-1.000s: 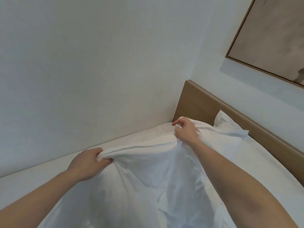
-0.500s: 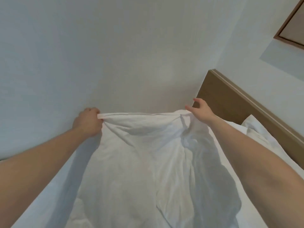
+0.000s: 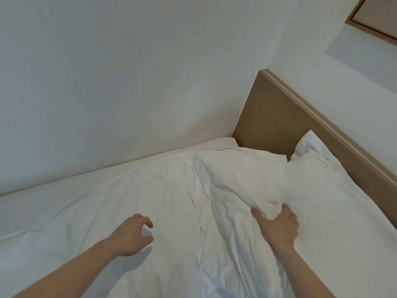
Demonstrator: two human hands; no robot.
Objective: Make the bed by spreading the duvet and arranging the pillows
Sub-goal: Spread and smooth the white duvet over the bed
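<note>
The white duvet lies wrinkled across the bed, its top edge reaching the headboard corner. My left hand hovers just above the duvet with loosely curled fingers and holds nothing; its shadow falls on the fabric. My right hand grips a bunched fold of the duvet between thumb and fingers, near the middle of the bed. A white pillow lies against the headboard to the right of that fold, its lower part partly covered.
A wooden headboard runs along the right side. A white wall borders the far side of the bed. The corner of a framed picture hangs at the top right.
Both hands held the duvet's top edge lifted toward the wall; the duvet has dropped flat onto the bed. My left hand let go, and my right hand moved back onto a fold.
</note>
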